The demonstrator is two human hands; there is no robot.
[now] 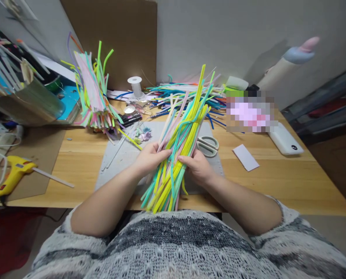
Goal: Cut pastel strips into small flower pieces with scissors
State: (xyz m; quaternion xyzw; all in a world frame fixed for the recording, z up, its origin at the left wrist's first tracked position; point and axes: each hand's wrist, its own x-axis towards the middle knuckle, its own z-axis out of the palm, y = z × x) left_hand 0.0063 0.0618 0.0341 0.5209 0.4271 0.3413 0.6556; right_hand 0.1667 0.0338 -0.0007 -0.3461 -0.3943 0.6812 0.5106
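A thick bundle of pipe cleaners in yellow, teal, pink and pale blue slants up and away over the table's front edge. My left hand is closed round its left side, thumb lying across the stems. From the right, my right hand grips the same bundle, its thumb pressed on the yellow ones. The other fingers of both hands are mostly hidden behind the stems. Just beyond my right hand, scissors with pale handles lie on the grey mat, partly covered by the bundle.
Another bundle of pipe cleaners stands at the back left, with loose ones heaped behind the mat. A yellow glue gun lies left. A wire spool, a white card and a white phone-like device are on the table.
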